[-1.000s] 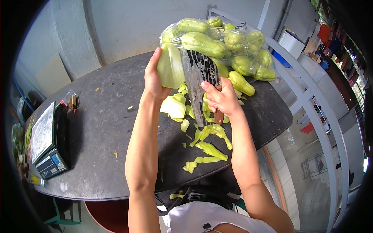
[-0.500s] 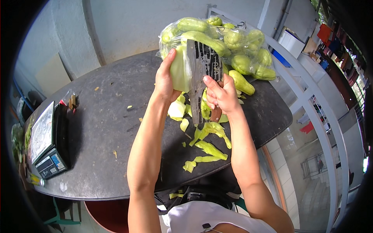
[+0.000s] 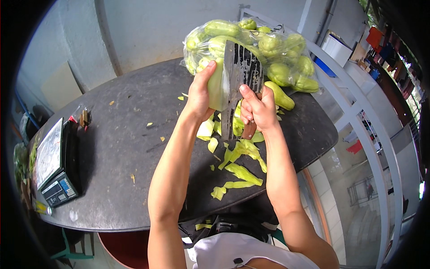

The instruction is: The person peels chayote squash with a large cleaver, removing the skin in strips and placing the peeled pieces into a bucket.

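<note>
My left hand [image 3: 199, 95] is closed around a peeled, pale green chayote [image 3: 217, 92], held up over the table. The wide, dark-stained blade of a cleaver [image 3: 237, 76] stands upright against the chayote's right side. Its brown wooden handle is gripped in my right hand [image 3: 259, 110], thumb resting on the blade. Below both hands lie green peelings [image 3: 244, 172] and pale cut pieces [image 3: 206, 129], partly hidden by the blade. One unpeeled chayote [image 3: 280, 95] rests on the table just right of my right hand. Behind the cleaver sits a clear plastic bag [image 3: 293, 62] full of green chayotes.
The dark oval table [image 3: 121, 152] carries a digital scale [image 3: 58, 181] at its left end, with a small packet [image 3: 83, 117] beside it. A grey metal railing [image 3: 354, 107] curves along the right. A red tub [image 3: 123, 251] stands below the front edge.
Both hands have shifted slightly right with the chayote and cleaver, and the blade has turned a little. A few small green bits now show on the table left of my left hand.
</note>
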`<move>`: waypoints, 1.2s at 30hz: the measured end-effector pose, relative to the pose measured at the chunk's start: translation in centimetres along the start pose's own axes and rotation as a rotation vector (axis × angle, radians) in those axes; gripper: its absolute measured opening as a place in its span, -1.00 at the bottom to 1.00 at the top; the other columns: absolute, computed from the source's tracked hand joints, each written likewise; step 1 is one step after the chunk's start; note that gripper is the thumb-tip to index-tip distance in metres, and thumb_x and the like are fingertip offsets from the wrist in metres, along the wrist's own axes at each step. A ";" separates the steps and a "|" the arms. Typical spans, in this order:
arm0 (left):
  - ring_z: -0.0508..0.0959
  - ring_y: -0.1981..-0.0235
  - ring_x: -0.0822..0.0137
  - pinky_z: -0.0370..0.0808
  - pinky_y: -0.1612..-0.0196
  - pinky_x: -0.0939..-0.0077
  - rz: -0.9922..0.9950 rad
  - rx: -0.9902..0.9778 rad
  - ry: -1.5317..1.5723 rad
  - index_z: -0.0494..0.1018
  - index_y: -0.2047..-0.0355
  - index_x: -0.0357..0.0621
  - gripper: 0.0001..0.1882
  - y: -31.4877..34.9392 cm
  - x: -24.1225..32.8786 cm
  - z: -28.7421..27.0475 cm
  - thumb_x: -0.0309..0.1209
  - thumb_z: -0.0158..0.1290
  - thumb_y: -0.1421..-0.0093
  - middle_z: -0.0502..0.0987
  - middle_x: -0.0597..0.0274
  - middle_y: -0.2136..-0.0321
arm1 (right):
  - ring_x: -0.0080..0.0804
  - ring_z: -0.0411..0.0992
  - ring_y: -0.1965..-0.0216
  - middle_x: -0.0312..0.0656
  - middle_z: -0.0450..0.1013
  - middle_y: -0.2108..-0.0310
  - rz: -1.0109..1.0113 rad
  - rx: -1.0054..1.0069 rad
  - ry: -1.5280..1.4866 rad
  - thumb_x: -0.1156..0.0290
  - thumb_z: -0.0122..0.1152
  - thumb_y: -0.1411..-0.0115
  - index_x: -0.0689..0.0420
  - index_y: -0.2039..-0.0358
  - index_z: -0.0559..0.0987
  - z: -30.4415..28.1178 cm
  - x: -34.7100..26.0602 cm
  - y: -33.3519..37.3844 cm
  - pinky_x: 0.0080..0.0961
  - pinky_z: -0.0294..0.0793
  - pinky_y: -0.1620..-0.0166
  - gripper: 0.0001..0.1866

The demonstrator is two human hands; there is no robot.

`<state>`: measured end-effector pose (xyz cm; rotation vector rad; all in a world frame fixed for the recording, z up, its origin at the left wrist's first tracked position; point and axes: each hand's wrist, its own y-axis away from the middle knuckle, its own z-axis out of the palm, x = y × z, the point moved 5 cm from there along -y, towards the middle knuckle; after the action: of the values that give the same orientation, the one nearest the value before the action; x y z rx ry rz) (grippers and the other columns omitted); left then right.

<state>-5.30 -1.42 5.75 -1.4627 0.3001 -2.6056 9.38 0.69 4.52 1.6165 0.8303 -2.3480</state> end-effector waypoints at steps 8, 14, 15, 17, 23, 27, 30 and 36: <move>0.57 0.18 0.28 0.52 0.13 0.35 0.116 -0.051 -0.137 0.43 0.01 -0.20 -0.50 -0.8 -0.4 -0.2 0.02 -0.11 -0.39 0.57 0.11 0.18 | -0.65 0.19 0.81 -0.42 0.19 0.78 -0.022 -0.011 -0.014 0.25 0.24 -0.34 0.07 0.50 0.36 0.0 0.0 -0.1 -0.58 0.25 0.73 -0.67; 0.35 0.43 0.52 0.33 0.34 0.53 0.343 0.148 -0.363 0.47 0.34 -0.28 -0.53 -0.7 0.4 0.0 -0.08 -0.14 -0.44 0.47 0.35 0.51 | -0.63 0.18 0.82 -0.43 0.18 0.78 0.011 0.019 -0.002 0.26 0.22 -0.35 0.07 0.50 0.36 -0.2 0.2 -0.3 -0.57 0.25 0.73 -0.68; 0.35 0.43 0.52 0.33 0.34 0.53 0.334 0.151 -0.361 0.47 0.34 -0.28 -0.53 -0.6 0.4 0.1 -0.08 -0.14 -0.44 0.47 0.35 0.51 | -0.63 0.18 0.82 -0.43 0.18 0.78 0.018 0.023 -0.002 0.26 0.22 -0.35 0.07 0.50 0.36 -0.4 0.4 -0.1 -0.57 0.25 0.73 -0.68; 0.35 0.45 0.49 0.34 0.33 0.49 0.373 0.172 -0.502 0.46 0.34 -0.32 -0.52 -0.3 0.7 0.4 -0.09 -0.14 -0.44 0.46 0.31 0.54 | -0.64 0.18 0.81 -0.44 0.17 0.78 -0.018 -0.005 -0.007 0.26 0.22 -0.35 0.07 0.50 0.36 -0.6 0.6 -0.3 -0.58 0.25 0.73 -0.67; 0.41 0.42 0.41 0.39 0.28 0.40 0.470 0.269 -0.597 0.48 0.29 -0.34 -0.53 -0.9 0.2 -0.6 -0.10 -0.13 -0.42 0.51 0.28 0.50 | -0.66 0.17 0.81 -0.45 0.16 0.78 0.051 -0.052 -0.103 0.23 0.23 -0.34 0.07 0.50 0.36 0.4 0.4 0.5 -0.59 0.25 0.74 -0.66; 0.46 0.39 0.40 0.42 0.24 0.42 0.412 0.249 -0.324 0.49 0.20 -0.33 -0.56 -1.5 -0.1 -2.4 -0.12 -0.10 -0.40 0.54 0.29 0.43 | -0.67 0.16 0.81 -0.44 0.16 0.77 0.009 -0.038 -0.102 0.22 0.23 -0.34 0.07 0.50 0.37 1.1 0.4 0.4 -0.58 0.24 0.74 -0.66; 0.49 0.37 0.46 0.45 0.25 0.50 0.346 0.129 -0.413 0.49 0.15 -0.32 -0.54 -0.8 1.3 -1.6 -0.08 0.09 -0.28 0.55 0.27 0.41 | -0.67 0.16 0.80 -0.44 0.17 0.75 0.011 -0.027 -0.105 0.23 0.21 -0.35 0.06 0.50 0.36 0.1 0.8 0.2 -0.59 0.24 0.73 -0.66; 0.55 0.38 0.38 0.51 0.25 0.41 0.401 0.127 -0.797 0.50 0.17 -0.29 -0.45 0.1 2.6 -1.0 -0.17 0.36 0.08 0.57 0.21 0.44 | -0.66 0.18 0.79 -0.44 0.18 0.75 0.002 0.022 -0.118 0.22 0.20 -0.36 0.05 0.52 0.33 -0.2 0.7 0.1 -0.59 0.27 0.72 -0.64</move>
<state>-7.53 -1.96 7.35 -1.9852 0.2762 -1.5540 9.32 0.83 3.76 1.4698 0.7813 -2.4318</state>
